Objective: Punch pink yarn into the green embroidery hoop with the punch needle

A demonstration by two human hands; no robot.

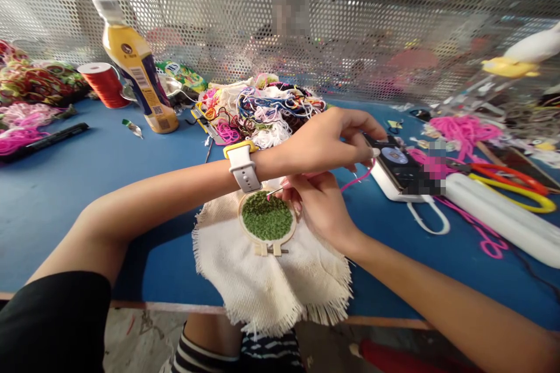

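Observation:
My right hand (321, 201) is closed around a punch needle (275, 190). Only its slim metal tip shows, with a bit of pink at the end, over the embroidery hoop (241, 227). Dark and lighter green loops (266, 218) fill the hoop, which sits on fringed cream cloth (258, 285) hanging over the table edge. Crossing above my right hand, my left hand (335, 137) has its fingertips pinched at a strand of pink yarn (359, 178), beside the phone (405, 166). A white watch (242, 169) is on my left wrist.
A tangled yarn pile (280, 108) lies behind my hands. To the left stand a drink bottle (135, 70) and a red spool (105, 86), with a black marker (48, 143) nearby. Right of the phone are scissors (525, 195) and a long white object (503, 221). Perforated metal (210, 29) closes off the back.

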